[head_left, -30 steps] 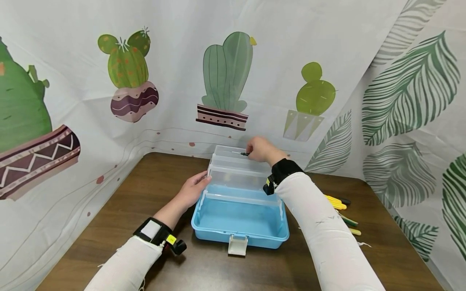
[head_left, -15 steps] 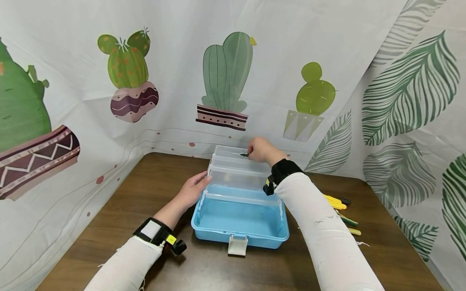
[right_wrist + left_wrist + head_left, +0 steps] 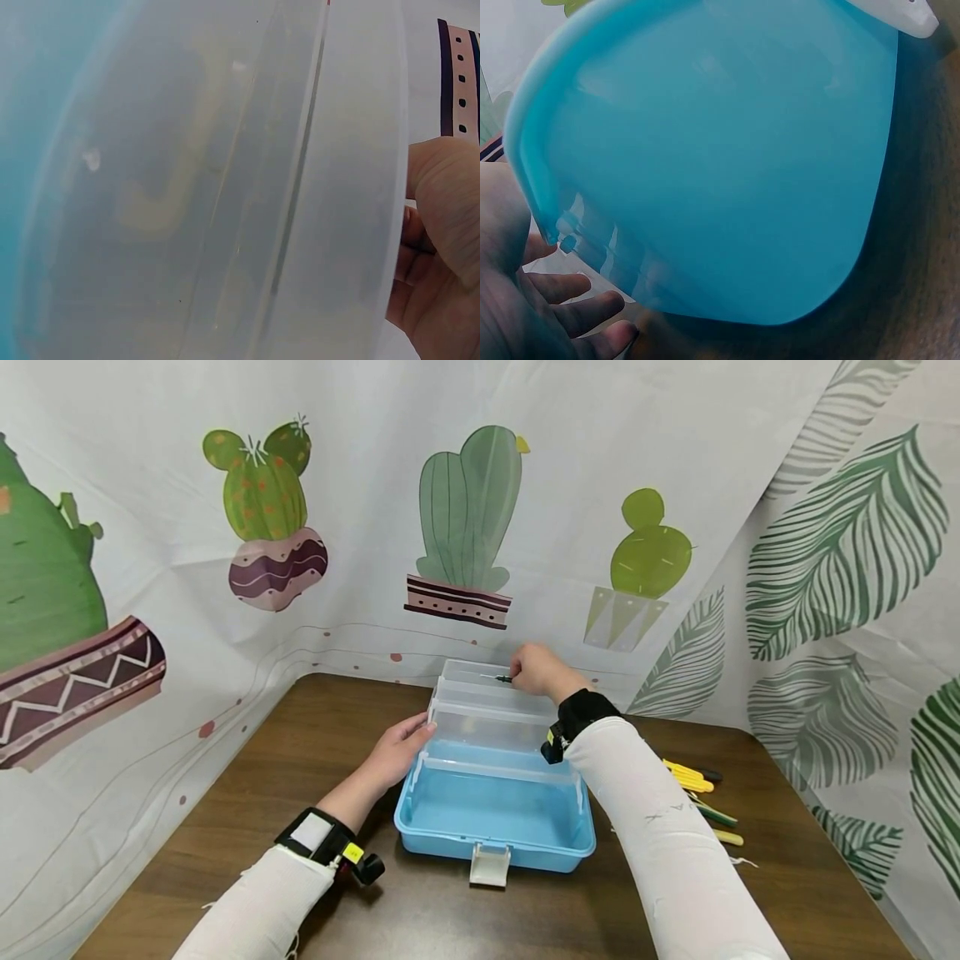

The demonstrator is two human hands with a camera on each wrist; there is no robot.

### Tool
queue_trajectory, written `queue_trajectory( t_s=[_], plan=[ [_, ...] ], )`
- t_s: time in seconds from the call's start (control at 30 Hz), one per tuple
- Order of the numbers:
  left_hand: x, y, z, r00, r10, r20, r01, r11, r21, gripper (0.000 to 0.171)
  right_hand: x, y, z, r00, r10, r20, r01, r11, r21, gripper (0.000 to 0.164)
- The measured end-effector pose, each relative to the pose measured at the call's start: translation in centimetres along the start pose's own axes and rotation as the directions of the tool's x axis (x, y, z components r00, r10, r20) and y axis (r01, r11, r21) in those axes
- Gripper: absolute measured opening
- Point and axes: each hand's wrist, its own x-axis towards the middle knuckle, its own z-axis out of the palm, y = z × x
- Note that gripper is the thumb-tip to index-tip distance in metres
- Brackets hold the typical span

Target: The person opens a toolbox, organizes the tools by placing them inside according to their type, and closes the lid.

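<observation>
A light blue toolbox (image 3: 495,806) stands lifted open, its translucent stepped trays (image 3: 487,722) raised at the back. My right hand (image 3: 540,670) pinches a small screwdriver (image 3: 503,678) with a dark handle, over the rearmost tray. Its thin shaft points left. In the right wrist view the trays' wall fills most of the picture, and the screwdriver is hidden behind it. My left hand (image 3: 397,747) touches the left edge of the trays. The left wrist view shows its fingers (image 3: 589,311) spread and nearly straight by the box's side; the thumb is hidden there.
Yellow-handled tools (image 3: 690,777) and several others lie on the brown table (image 3: 330,735) right of the box, partly covered by my right sleeve. A white latch (image 3: 490,866) hangs down at the box front. A cactus-printed cloth (image 3: 360,527) hangs close behind.
My right hand and the screwdriver have shifted very slightly right since the oldest frame, and the right sleeve slightly left. The left hand and toolbox have stayed in place.
</observation>
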Motion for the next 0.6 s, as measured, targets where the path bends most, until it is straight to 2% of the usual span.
queue_trajectory(
  t_s=[0.6],
  plan=[
    [0.13, -0.12, -0.01, 1.0, -0.009, 0.001, 0.009, 1.0, 0.008, 0.071, -0.46, -0.83, -0.19, 1.0, 0.0, -0.011, 0.0, 1.0, -0.008, 0.021]
  ],
)
